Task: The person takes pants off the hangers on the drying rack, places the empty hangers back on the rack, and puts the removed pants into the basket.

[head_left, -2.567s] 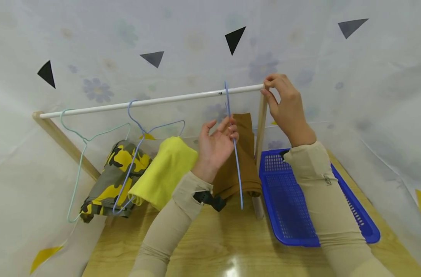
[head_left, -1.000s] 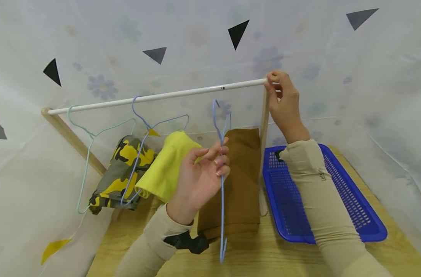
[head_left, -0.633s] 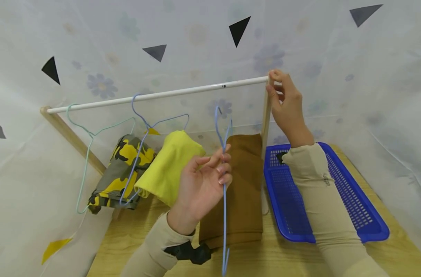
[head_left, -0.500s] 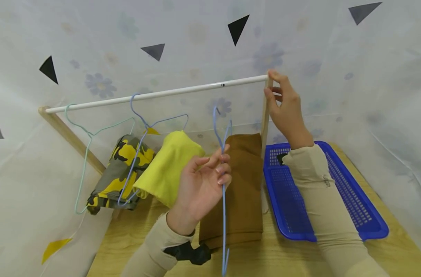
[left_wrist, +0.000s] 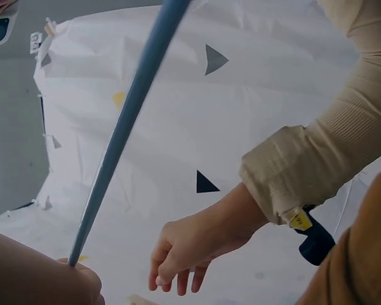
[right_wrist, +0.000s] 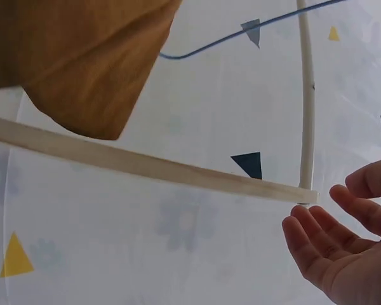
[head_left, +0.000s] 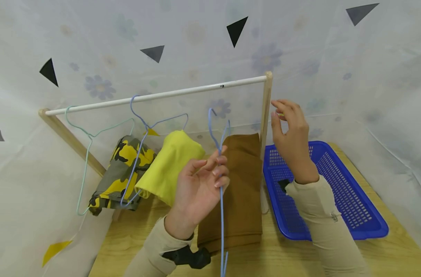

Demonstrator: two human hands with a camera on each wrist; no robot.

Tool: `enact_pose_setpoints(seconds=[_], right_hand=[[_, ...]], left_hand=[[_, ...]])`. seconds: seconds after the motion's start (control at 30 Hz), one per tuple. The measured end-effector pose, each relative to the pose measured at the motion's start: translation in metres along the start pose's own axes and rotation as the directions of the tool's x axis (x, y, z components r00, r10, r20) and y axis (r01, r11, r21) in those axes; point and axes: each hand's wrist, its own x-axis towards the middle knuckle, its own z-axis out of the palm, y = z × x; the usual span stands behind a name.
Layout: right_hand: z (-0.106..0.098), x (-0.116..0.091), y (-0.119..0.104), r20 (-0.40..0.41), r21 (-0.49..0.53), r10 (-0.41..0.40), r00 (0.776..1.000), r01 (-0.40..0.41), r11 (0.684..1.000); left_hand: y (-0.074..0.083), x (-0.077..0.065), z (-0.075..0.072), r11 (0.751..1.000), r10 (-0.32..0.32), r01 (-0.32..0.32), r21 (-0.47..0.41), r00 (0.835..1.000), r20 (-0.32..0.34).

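My left hand (head_left: 200,188) grips a blue wire hanger (head_left: 222,215) in front of the rack, its hook below the white rail (head_left: 182,92). A folded brown cloth (head_left: 243,192) hangs on this hanger; in the right wrist view the cloth (right_wrist: 82,63) droops beside a wooden post. To the right of the rack's right post (head_left: 267,104), my right hand (head_left: 293,138) is raised above the blue basket, fingers loosely bent and nothing between them. In the right wrist view that hand (right_wrist: 355,254) is close to the corner where post and rail meet.
On the rail's left hang a green hanger (head_left: 85,161) with camouflage cloth (head_left: 117,177) and a blue-purple hanger (head_left: 135,161) with yellow cloth (head_left: 168,165). A blue perforated basket (head_left: 355,204) sits right on the wooden table (head_left: 265,254). A patterned white sheet (head_left: 196,34) stands behind.
The hanger's hook has come off the rail's right part, and the left hand has brought it lower and toward me. The right hand has let go of the rack's corner and dropped beside the post.
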Motion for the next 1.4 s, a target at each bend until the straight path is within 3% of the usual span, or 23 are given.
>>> enact_pose_setpoints(seconds=[0.13,0.23,0.4,0.53,0.7,0.93,1.0,1.07,1.13,1.2,1.23,1.33,1.37,1.4], right_hand=[[-0.004,-0.023,-0.008,0.037,0.026,0.058,0.998,-0.059,0.998],[-0.006,-0.039,-0.013,0.093,0.061,0.144,0.985,-0.15,0.987],[-0.01,-0.064,-0.021,0.229,0.134,0.298,0.927,-0.333,0.933],[-0.008,-0.082,-0.021,0.348,0.191,0.406,0.845,-0.488,0.851],[-0.003,-0.105,-0.015,0.473,0.233,0.507,0.721,-0.657,0.717],[0.008,-0.131,-0.015,0.588,0.133,0.586,0.558,-0.781,0.61],[0.01,-0.135,-0.016,0.631,0.1,0.602,0.489,-0.821,0.562],[0.012,-0.138,-0.016,0.673,0.079,0.61,0.419,-0.86,0.504],[0.016,-0.141,-0.013,0.705,0.069,0.62,0.343,-0.904,0.422],[0.019,-0.144,-0.012,0.739,0.117,0.612,0.282,-0.948,0.296],[0.021,-0.147,-0.011,0.754,0.153,0.604,0.257,-0.964,0.218],[0.024,-0.154,-0.008,0.784,0.265,0.585,0.209,-0.964,-0.011],[0.025,-0.157,-0.007,0.794,0.296,0.573,0.204,-0.953,-0.071],[0.026,-0.159,-0.006,0.806,0.32,0.554,0.209,-0.941,-0.111]], left_hand=[[0.0,-0.001,0.001,1.0,0.008,-0.008,-0.003,1.0,-0.001],[0.001,-0.002,0.001,1.0,0.014,-0.014,0.0,1.0,-0.005],[0.002,-0.003,0.001,1.0,0.016,-0.016,-0.004,1.0,-0.008],[0.003,-0.003,0.002,1.0,0.018,-0.017,0.006,1.0,-0.009],[0.005,-0.004,0.004,0.999,0.018,-0.017,0.035,0.999,-0.031],[0.007,-0.005,0.005,0.997,0.025,-0.018,0.078,0.996,-0.084],[0.007,-0.004,0.005,0.996,0.022,-0.015,0.087,0.996,-0.083],[0.007,-0.004,0.004,0.995,0.019,-0.011,0.1,0.997,-0.075],[0.007,-0.004,0.004,0.993,0.013,-0.006,0.115,0.998,-0.063],[0.007,-0.004,0.003,0.991,0.012,-0.004,0.131,0.998,-0.063],[0.007,-0.005,0.003,0.99,0.013,-0.003,0.141,0.998,-0.068],[0.007,-0.006,0.003,0.985,0.014,0.001,0.171,0.996,-0.086],[0.008,-0.006,0.002,0.985,0.012,0.004,0.175,0.996,-0.088],[0.008,-0.006,0.002,0.983,0.011,0.006,0.181,0.996,-0.091]])
